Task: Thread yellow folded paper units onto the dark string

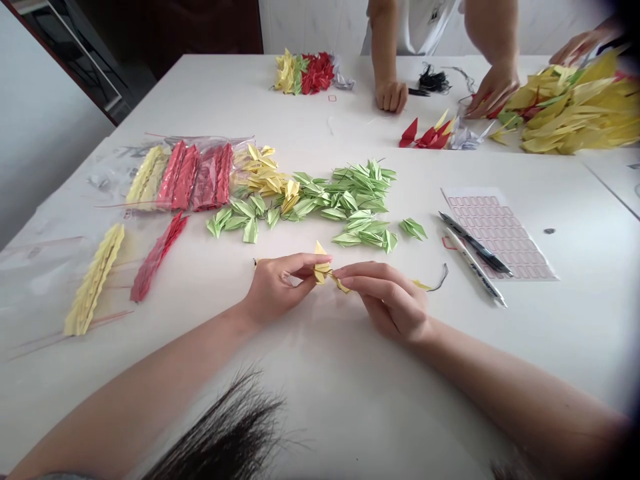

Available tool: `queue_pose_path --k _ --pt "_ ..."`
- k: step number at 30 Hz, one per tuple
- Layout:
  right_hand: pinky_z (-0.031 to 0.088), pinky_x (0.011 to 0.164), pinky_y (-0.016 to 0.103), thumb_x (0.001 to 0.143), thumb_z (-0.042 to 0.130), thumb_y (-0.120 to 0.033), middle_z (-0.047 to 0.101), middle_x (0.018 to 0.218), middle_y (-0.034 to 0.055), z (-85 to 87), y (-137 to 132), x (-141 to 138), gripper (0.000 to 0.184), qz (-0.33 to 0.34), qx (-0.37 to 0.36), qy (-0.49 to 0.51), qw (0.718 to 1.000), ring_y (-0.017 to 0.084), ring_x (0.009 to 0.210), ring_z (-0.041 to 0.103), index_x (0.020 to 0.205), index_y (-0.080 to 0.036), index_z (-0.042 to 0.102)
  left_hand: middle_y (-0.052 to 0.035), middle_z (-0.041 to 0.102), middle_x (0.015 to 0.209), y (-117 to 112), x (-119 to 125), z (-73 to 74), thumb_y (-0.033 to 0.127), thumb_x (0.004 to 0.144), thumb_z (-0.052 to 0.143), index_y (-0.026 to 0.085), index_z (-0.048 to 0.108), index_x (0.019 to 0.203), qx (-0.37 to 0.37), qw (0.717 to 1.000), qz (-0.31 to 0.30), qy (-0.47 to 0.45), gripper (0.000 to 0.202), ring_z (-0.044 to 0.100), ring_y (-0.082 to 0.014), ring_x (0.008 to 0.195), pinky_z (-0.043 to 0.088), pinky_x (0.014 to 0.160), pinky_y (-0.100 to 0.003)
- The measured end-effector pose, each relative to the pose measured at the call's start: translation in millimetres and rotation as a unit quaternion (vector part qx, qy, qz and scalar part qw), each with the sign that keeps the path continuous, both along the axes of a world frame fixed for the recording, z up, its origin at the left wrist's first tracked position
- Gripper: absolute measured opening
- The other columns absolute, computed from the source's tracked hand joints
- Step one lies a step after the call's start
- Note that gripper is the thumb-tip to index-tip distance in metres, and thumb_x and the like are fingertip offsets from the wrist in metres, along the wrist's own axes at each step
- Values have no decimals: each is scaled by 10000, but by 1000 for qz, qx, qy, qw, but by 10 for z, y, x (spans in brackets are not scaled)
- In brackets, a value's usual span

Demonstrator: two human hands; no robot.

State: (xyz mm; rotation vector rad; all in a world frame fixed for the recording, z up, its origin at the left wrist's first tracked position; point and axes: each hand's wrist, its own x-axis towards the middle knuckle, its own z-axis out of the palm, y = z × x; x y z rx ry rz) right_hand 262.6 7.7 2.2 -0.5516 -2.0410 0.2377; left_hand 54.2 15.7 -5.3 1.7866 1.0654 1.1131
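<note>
My left hand (277, 283) and my right hand (387, 297) meet over the white table (320, 373), both pinching one small yellow folded paper crane (323, 267) between their fingertips. A thin dark thread (440, 279) trails on the table to the right of my right hand. Just beyond my hands lies a loose pile of green paper cranes (345, 200), with a few yellow cranes (263, 170) at its left end.
Plastic bags of stacked red and yellow cranes (180, 177) lie at left, with loose stacks (95, 280) nearer. A sticker sheet (497, 230) and two pens (475, 253) lie at right. Across the table another person's hands (393, 93) work near yellow cranes (575, 110) and red ones (427, 137).
</note>
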Motion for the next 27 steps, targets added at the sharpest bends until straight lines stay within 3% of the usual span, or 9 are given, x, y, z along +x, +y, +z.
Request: queue_pose_path --k 13,21,27 --pt "621 779 341 903 478 12 695 1033 110 -34 45 10 407 -6 20 3 1000 203 982 704 1229 -206 590 -106 774 996 -1 48 16 390 783 773 131 716 1161 -167 981 -26 -96 462 761 -228 829 620 748 -259" --pt "587 871 407 901 473 -13 711 930 87 1 63 -3 315 -30 101 -36 994 171 826 703 1116 -197 612 -101 774 1003 1 49 16 369 771 787 139 717 1168 -166 981 -22 -98 463 759 -217 808 615 740 -253" --pt "545 939 436 930 463 -36 729 971 49 24 45 20 315 -59 89 -13 994 165 860 719 1101 -255 612 -109 758 1082 14 40 -6 377 768 792 147 709 1167 -173 979 -25 -101 468 759 -223 846 622 777 -266"
